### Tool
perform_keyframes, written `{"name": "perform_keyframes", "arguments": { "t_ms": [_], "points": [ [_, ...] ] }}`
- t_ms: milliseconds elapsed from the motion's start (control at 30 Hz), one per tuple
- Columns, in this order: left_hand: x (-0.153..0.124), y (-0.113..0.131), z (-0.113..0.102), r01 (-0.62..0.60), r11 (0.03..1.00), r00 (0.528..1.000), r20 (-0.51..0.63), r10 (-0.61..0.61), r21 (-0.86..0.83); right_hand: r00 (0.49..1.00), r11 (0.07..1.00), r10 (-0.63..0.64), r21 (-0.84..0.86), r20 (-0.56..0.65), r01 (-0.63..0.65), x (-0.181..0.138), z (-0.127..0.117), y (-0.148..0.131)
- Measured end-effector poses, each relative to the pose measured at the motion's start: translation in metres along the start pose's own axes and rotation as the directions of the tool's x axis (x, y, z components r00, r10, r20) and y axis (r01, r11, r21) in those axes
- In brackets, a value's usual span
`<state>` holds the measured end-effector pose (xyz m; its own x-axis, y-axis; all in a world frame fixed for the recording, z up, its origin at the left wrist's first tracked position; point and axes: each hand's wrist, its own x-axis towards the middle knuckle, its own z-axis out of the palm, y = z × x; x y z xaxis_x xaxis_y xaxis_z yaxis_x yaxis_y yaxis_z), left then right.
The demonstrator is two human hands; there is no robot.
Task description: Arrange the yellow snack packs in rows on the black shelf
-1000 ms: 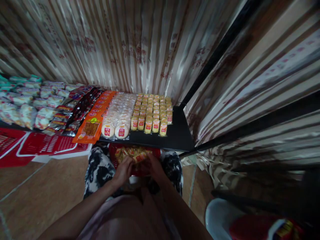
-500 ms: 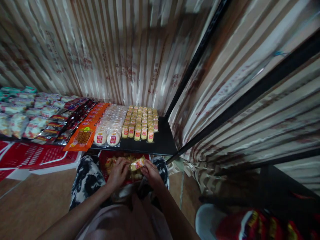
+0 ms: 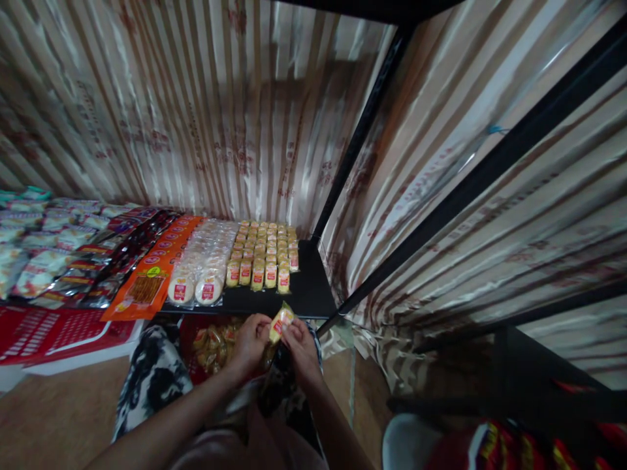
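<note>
My left hand (image 3: 251, 342) and my right hand (image 3: 298, 344) both pinch one small yellow snack packet (image 3: 281, 322), raised just below the front edge of the black shelf (image 3: 313, 294). Under my hands a red basket (image 3: 193, 329) on my lap holds several more yellow packets (image 3: 211, 344). On the shelf, rows of the same small yellow packets (image 3: 264, 251) stand beside round white cakes (image 3: 198, 274).
Orange snack bags (image 3: 147, 281), dark packets (image 3: 105, 258) and white bags (image 3: 34, 251) fill the shelf to the left. Red baskets (image 3: 53, 326) lie below them. Striped plastic curtain (image 3: 220, 117) backs the shelf; black frame bars (image 3: 470, 189) run to the right. A white stool (image 3: 406, 444) stands lower right.
Both hands have risen from the red basket with one yellow packet toward the shelf edge. The view has tilted up and shifted right.
</note>
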<state>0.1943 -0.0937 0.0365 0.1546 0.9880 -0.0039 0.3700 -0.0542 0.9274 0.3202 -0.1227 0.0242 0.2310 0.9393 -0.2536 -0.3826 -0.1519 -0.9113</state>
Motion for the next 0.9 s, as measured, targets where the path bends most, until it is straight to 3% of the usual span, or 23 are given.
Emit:
{"name": "perform_keyframes", "arguments": {
  "t_ms": [133,367,500,633,733,900],
  "points": [
    [0.010,0.010,0.023,0.023,0.999,1.000,-0.013,-0.024,-0.028,0.996,0.994,-0.063,-0.099,-0.069,0.056,0.015,-0.011,0.000],
    [0.036,0.033,0.044,-0.077,0.988,0.997,-0.006,0.079,0.134,0.971,0.963,-0.180,-0.231,-0.156,0.141,0.072,-0.038,-0.020],
    [0.061,0.040,0.062,-0.067,0.998,0.997,0.040,0.067,0.016,0.951,0.930,-0.254,-0.314,-0.177,0.190,0.110,-0.047,-0.029],
    [0.085,0.044,0.080,0.065,0.990,0.994,0.091,-0.053,-0.128,0.936,0.886,-0.317,-0.398,-0.152,0.236,0.142,-0.047,-0.031],
    [0.097,0.045,0.089,0.094,0.975,0.989,0.127,-0.069,-0.203,0.920,0.842,-0.375,-0.457,-0.112,0.288,0.161,-0.044,-0.030],
    [0.112,0.038,0.102,0.132,0.954,0.990,0.090,-0.112,-0.268,0.901,0.735,-0.431,-0.596,-0.044,0.322,0.181,-0.039,-0.033]
  ]
}}
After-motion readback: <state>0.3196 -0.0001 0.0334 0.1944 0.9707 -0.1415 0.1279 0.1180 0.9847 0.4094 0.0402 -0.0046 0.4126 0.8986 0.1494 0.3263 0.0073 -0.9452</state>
